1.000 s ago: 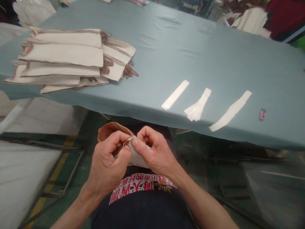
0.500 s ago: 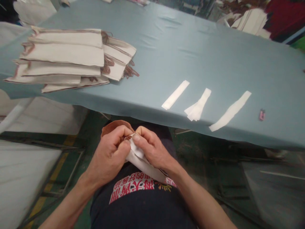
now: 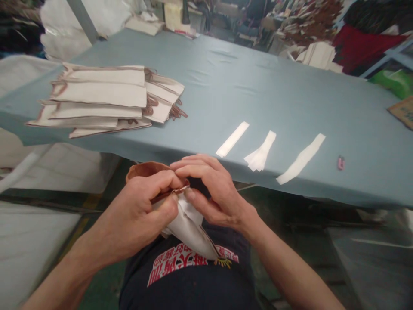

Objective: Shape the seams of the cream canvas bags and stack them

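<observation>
Over my lap, in front of the table edge, a white cloth piece with a brown edge (image 3: 190, 228) hangs from my fingers. My left hand (image 3: 146, 206) pinches its brown-edged top between thumb and index finger. Close beside it, my right hand (image 3: 214, 189) has its thumb against the cloth and its fingers bent over the top edge. A brown part (image 3: 145, 169) curves up behind my left hand. What lies under the fingers of both hands is hidden.
Beyond my hands is a table with a blue-green cover (image 3: 219, 103). It bears a stack of cream cloth pieces with brown cords (image 3: 103, 94) at the left, white strips (image 3: 232, 139) near the front edge, and a small pink object (image 3: 341, 162) at the right.
My right hand has opened out somewhat, its fingers now reaching over the cloth's top edge. More of the brown edge shows between my hands. The view has tilted up, showing more background.
</observation>
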`<state>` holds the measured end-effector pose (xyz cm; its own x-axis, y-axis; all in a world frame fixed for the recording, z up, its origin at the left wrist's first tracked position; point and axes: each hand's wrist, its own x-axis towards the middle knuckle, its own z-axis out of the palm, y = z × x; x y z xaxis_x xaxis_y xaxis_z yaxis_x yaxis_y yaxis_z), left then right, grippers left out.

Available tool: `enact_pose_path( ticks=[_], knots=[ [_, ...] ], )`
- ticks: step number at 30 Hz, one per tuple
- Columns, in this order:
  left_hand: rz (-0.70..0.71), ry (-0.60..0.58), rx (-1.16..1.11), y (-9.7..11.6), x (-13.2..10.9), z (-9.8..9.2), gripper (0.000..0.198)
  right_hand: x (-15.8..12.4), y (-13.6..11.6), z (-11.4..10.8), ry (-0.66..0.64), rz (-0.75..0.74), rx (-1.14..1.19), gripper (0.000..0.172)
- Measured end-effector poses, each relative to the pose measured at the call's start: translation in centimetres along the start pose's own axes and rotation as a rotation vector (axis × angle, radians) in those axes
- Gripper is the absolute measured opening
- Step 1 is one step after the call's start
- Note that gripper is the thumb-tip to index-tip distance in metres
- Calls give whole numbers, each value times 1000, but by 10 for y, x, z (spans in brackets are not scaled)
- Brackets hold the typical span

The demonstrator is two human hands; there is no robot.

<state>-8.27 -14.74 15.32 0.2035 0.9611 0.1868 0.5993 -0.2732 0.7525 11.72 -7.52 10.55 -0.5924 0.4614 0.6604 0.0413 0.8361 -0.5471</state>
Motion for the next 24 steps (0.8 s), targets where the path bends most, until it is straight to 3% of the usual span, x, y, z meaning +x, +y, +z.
enact_pose_path(
  ticks=[5, 10, 17, 24],
  knots=[
    [12, 14, 0, 4, -2, -10, 24, 22, 2, -13, -74, -169, -229, 16],
    [10, 52, 55, 8, -3, -14, 22, 29, 1, -18, -263, -207, -354, 33],
    [57, 105, 179, 7, -3, -7, 16, 23, -4, -8, -215, 19, -130, 15],
    [212, 113, 323, -21, -12, 2, 22, 15, -1, 8, -109, 344, 319, 8]
  ],
)
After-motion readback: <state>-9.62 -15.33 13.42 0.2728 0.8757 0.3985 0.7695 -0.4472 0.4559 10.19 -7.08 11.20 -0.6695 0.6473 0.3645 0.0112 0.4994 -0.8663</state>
